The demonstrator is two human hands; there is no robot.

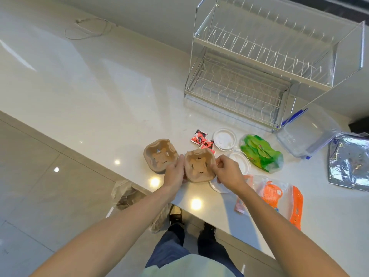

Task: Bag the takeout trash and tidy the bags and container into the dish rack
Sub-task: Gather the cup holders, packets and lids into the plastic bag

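Observation:
Two brown pulp cup carriers lie near the counter's front edge. My left hand (pixel 175 172) and my right hand (pixel 225 170) grip the right carrier (pixel 199 164) from either side, tilting it up. The left carrier (pixel 159 154) sits flat beside it. Red sauce packets (pixel 201 139), white plastic lids (pixel 224 139), a green-printed bag (pixel 261 154) and an orange-printed clear bag (pixel 279 196) lie to the right. A clear lidded container (pixel 305 134) stands by the wire dish rack (pixel 259 62).
A silver foil bag (pixel 349 162) lies at the far right. A white cable (pixel 89 29) is coiled at the back left of the counter. Below the counter edge, a clear bag with brown contents (pixel 127 194) sits on the tiled floor near my feet.

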